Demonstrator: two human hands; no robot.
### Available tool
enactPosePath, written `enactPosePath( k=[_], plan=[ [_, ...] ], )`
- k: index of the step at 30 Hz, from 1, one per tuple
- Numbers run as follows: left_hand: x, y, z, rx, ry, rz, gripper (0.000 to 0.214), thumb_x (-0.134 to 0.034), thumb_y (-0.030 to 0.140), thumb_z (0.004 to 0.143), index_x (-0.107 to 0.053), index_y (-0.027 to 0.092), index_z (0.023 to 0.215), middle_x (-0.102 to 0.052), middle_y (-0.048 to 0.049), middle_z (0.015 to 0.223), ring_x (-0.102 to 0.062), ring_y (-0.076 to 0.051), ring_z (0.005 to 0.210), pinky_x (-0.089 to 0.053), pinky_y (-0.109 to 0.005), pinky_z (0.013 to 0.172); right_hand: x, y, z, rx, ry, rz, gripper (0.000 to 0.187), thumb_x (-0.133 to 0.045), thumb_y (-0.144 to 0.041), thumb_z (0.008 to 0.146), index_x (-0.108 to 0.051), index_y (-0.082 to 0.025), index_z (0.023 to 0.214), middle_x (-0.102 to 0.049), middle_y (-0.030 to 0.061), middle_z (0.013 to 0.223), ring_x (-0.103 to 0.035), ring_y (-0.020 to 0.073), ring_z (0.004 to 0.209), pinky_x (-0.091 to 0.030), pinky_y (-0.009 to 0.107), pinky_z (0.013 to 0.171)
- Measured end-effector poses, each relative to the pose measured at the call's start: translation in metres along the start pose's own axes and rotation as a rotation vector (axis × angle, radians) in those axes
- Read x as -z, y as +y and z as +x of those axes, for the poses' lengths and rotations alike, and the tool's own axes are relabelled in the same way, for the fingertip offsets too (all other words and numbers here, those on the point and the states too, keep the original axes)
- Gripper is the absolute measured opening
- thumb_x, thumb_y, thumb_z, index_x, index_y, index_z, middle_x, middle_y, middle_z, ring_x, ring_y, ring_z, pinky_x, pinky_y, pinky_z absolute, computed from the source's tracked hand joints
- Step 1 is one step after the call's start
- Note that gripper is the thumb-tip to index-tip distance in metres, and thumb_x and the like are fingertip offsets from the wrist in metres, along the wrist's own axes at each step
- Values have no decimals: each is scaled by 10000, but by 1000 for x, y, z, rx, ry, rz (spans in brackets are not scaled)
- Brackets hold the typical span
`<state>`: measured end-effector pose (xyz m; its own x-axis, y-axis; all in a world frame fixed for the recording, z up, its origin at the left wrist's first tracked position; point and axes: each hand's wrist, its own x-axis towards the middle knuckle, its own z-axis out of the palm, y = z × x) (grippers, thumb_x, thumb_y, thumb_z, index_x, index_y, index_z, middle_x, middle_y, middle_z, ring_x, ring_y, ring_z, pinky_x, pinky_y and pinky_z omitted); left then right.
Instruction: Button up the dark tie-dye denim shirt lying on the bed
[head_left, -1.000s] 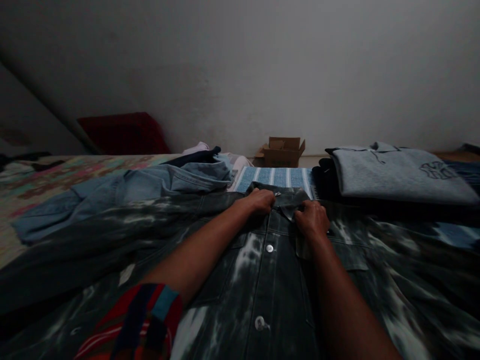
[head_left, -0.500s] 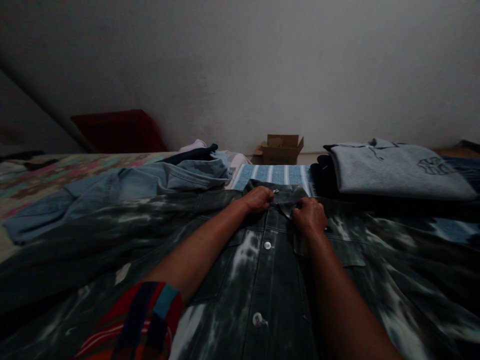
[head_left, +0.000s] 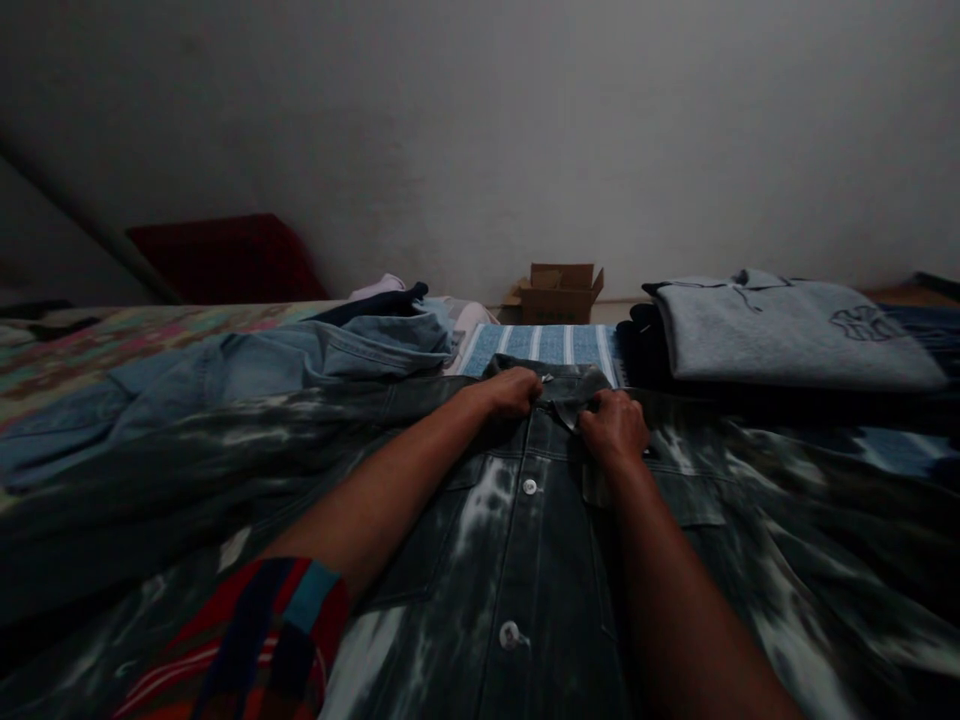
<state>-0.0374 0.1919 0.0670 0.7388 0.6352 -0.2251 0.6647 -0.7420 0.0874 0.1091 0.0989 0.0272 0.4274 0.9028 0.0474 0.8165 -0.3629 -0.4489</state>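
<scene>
Two hands are up at the neck of one dark, bleach-streaked denim jacket [head_left: 525, 560], which lies flat and front-up across the bed, filling the near half of the view. The left hand [head_left: 512, 391] is curled shut on the left side of the collar [head_left: 574, 385], knuckles up, fingers pinching the cloth. The right hand [head_left: 613, 428] is closed too, gripping the right collar flap just below its tip. The two hands sit close together, a small gap between them, and in that gap one metal button [head_left: 548, 379] glints at the neckline.

Down the placket I count two more buttons: one [head_left: 529, 487] just under the hands, one [head_left: 509, 635] nearer the camera. That makes three showing on the jacket. A chest pocket flap lies on each side.

One striped sleeve [head_left: 255, 650], red and blue, covers the left upper arm at the bottom edge; the right forearm is bare.

Around the jacket: one light-blue denim garment [head_left: 247, 365] crumpled to the left, touching the jacket's shoulder. One blue-and-white striped cloth [head_left: 551, 343] just beyond the collar. One grey folded sweatshirt [head_left: 787, 330] to the right, resting on something dark. One open cardboard box [head_left: 559, 292] by the wall. One red cushion [head_left: 217, 260] far left. A patterned bedspread [head_left: 90, 340] shows at the left.
</scene>
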Motion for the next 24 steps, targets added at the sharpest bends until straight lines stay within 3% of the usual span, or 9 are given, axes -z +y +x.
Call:
enactPosePath(
  k=[7, 11, 16, 19, 24],
  plan=[
    [1, -2, -8, 11, 72, 68, 143, -603, 114, 682, -677, 169, 791, -672, -47, 803, -593, -215, 839, -408, -286, 764, 0, 0, 0, 0, -6, 4, 298, -496, -265, 804, -663, -192, 1040, -620, 100, 1116, -531, 280, 1064, -465, 333, 757],
    [-5, 2, -17, 15, 267, 288, 240, -643, 218, 705, -635, 150, 935, -630, -116, 953, -528, -283, 982, -369, -374, 860, 0, 0, 0, -5, -6, 3, 308, -497, -251, 802, -661, -185, 1054, -614, 106, 1121, -529, 275, 1065, -456, 331, 777],
    [-16, 14, -27, 55, 437, 441, 166, -578, 187, 771, -591, 141, 929, -598, -130, 945, -492, -289, 975, -366, -400, 817, -1, 0, 0, -3, -8, 5, 296, -499, -252, 795, -660, -182, 1033, -616, 104, 1110, -532, 281, 1061, -459, 331, 758],
    [-22, 21, -31, 99, 436, 464, 119, -505, 174, 835, -599, 134, 896, -611, -124, 867, -511, -282, 921, -375, -392, 752, 0, 0, 0, 3, -7, 5, 277, -499, -241, 789, -662, -172, 1003, -622, 107, 1093, -537, 284, 1051, -458, 331, 745],
    [-31, 36, -33, 263, 360, 378, 237, -407, 88, 867, -642, 121, 846, -649, -146, 802, -560, -293, 927, -404, -402, 733, 0, 0, -1, 11, -1, 6, 276, -497, -248, 800, -658, -174, 1012, -619, 110, 1104, -535, 288, 1053, -453, 338, 735]
  ],
)
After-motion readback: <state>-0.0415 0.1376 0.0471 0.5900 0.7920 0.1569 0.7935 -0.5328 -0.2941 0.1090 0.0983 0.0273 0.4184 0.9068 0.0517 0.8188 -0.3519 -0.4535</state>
